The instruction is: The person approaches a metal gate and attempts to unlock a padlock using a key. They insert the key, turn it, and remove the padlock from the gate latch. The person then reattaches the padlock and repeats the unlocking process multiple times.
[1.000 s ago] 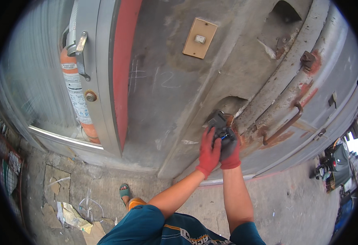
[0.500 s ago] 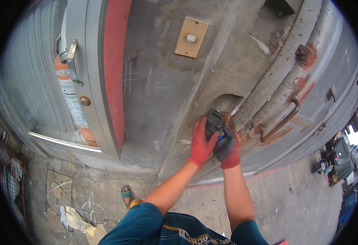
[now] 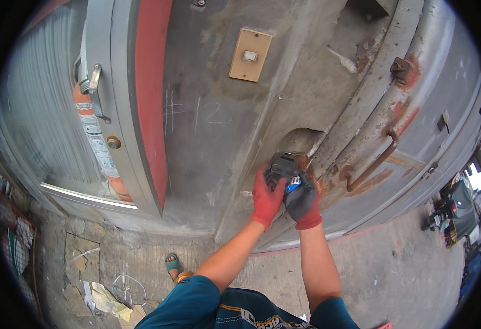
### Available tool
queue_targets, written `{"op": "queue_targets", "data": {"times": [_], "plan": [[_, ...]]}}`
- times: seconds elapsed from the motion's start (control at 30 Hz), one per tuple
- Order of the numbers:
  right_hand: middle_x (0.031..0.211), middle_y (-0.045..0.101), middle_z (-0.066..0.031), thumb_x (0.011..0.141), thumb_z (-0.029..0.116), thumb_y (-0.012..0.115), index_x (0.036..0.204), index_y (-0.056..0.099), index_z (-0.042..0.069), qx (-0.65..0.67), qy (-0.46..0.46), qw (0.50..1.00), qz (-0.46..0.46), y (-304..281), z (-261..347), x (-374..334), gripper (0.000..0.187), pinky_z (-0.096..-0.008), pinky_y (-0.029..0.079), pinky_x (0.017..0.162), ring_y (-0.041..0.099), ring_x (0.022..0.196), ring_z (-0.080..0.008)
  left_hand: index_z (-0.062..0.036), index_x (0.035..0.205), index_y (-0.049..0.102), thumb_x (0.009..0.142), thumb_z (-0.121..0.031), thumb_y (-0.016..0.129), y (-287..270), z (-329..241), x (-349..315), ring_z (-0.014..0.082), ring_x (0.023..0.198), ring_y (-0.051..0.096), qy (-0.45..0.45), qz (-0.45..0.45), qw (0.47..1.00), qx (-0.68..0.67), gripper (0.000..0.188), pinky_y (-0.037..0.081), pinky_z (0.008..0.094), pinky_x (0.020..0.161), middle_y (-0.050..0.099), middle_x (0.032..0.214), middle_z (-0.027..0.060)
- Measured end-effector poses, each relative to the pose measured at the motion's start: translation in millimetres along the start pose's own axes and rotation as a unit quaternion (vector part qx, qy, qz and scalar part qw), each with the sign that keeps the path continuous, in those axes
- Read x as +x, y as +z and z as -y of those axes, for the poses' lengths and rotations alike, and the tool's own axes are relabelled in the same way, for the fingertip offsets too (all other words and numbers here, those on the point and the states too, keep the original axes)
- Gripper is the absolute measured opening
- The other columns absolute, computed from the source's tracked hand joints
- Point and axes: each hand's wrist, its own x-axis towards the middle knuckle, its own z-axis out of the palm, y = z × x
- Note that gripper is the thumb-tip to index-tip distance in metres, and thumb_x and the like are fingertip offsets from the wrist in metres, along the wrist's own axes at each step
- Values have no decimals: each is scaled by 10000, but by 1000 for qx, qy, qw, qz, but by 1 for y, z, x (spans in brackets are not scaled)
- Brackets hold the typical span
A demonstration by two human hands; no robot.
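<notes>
My left hand (image 3: 266, 198), in a red and dark work glove, is closed round the left side of a dark grey, blocky padlock-like thing (image 3: 285, 164). A metal loop shows at its top, and a blue and white patch on its lower part. My right hand (image 3: 302, 203), gloved in red with dark fingers, grips it from the lower right. The fingers hide much of its shape. Both hands meet at it, just below a recess (image 3: 302, 140) in the grey wall and beside the rusty edge of a metal gate (image 3: 355, 129).
A rusty bar handle (image 3: 376, 163) and a bolt stub (image 3: 400, 68) stick out from the gate. Above left is a beige switch plate (image 3: 251, 55). An orange extinguisher (image 3: 99, 140) stands behind a glass door's metal frame (image 3: 121, 109). Paper scraps (image 3: 108, 301) litter the ground.
The dark block has turned so that more of its face and the blue patch shows. Both hands stay on it, shifted slightly. My view has moved a little.
</notes>
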Motion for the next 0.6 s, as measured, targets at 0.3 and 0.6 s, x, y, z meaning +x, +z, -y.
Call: {"op": "queue_targets", "data": {"times": [0.3,0.6], "plan": [[1325,700,-116,1081,403,424,1363,611,71,-11,30,998,-47,-4,-2,1,474,-444,472,1014,655,1188,-266,25,1221,592,945,-158,775,1,7,6,175,965,688,-61,-36,994,-87,378,553,315,878,716,1071,122],[1281,711,-93,1077,441,435,1311,640,90,-15,30,997,-65,-6,-9,0,469,-427,473,955,651,1083,-239,33,1172,641,939,-126,771,3,12,5,176,973,687,-79,-38,987,-135,310,554,319,879,716,1083,124]]}}
